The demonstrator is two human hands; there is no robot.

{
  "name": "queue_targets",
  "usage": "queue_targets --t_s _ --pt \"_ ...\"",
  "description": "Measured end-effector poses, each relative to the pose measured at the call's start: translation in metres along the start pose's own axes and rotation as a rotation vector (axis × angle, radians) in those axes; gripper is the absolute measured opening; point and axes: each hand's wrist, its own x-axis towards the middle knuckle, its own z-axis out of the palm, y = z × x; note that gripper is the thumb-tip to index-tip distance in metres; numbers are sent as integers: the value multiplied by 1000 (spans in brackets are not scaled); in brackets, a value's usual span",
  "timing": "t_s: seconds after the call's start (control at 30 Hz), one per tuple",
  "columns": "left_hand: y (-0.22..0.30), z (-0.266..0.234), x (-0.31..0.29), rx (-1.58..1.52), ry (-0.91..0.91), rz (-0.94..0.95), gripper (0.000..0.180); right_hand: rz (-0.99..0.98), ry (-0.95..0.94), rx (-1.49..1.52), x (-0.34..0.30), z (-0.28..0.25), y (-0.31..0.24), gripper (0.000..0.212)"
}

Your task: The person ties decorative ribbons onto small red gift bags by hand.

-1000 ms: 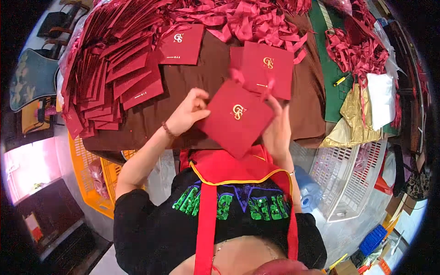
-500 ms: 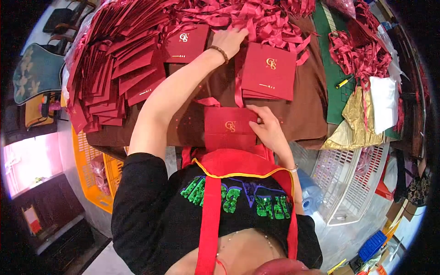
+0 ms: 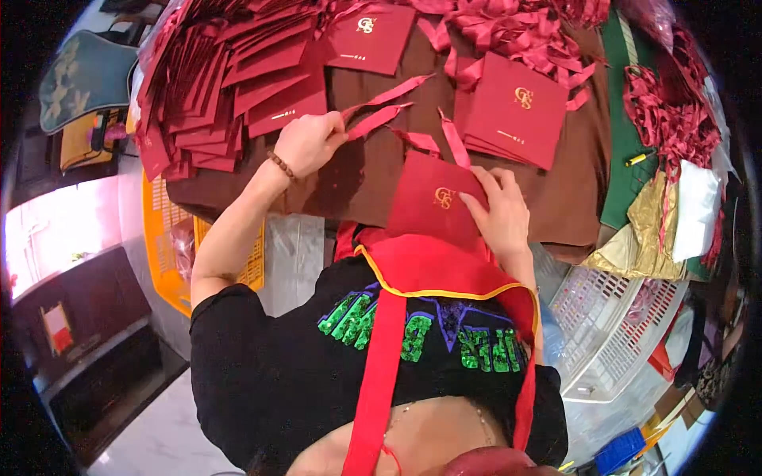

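A flat dark red paper gift bag (image 3: 425, 190) with a gold emblem lies at the table's near edge, against my apron. My right hand (image 3: 506, 208) grips its right side, thumb on the front and fingers at the upper corner. A loose ribbon end (image 3: 454, 141) rises from beside the bag's top. To the left, above the brown cloth, my left hand (image 3: 308, 144) is closed in a pinch on a dark red ribbon (image 3: 389, 94), whose two strips trail off to the right. Its fingertips are partly hidden.
Many flat red bags (image 3: 202, 95) fan out at the far left. A short stack of bags (image 3: 516, 111) lies right of centre, with a ribbon heap (image 3: 516, 36) behind it. Gold wrapping (image 3: 647, 218) hangs at the right edge. Crates, one orange (image 3: 159, 246), stand below the table.
My left hand has come back from the far ribbons toward the near left, drawing a ribbon with it. My right hand still holds the bag, which is now tilted. The view has shifted.
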Motion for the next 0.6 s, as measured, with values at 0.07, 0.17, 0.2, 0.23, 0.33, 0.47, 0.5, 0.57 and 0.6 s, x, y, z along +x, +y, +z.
queue_targets --t_s 0.07,0.17,0.2,0.23,0.33,0.47,0.5,0.57,0.6 --pt "10 -8 -8 87 4 -30 15 14 12 10 -1 2 0 38" --pt "27 -1 1 63 160 71 18 24 40 43 -3 4 -4 38" --pt "32 7 10 39 209 136 18 26 33 40 -4 5 -5 38" --pt "37 14 21 16 254 208 18 28 47 69 -4 6 -5 36" --pt "37 43 43 223 252 187 16 64 31 151 -4 3 -7 34" --pt "29 55 52 165 335 182 13 -3 45 229 -1 2 9 30" --pt "30 53 48 115 355 186 13 -16 16 299 0 0 12 28" --pt "27 49 41 44 506 212 12 -87 32 299 4 -2 19 21" --pt "28 45 38 -107 515 215 12 82 -99 490 5 -5 20 21"
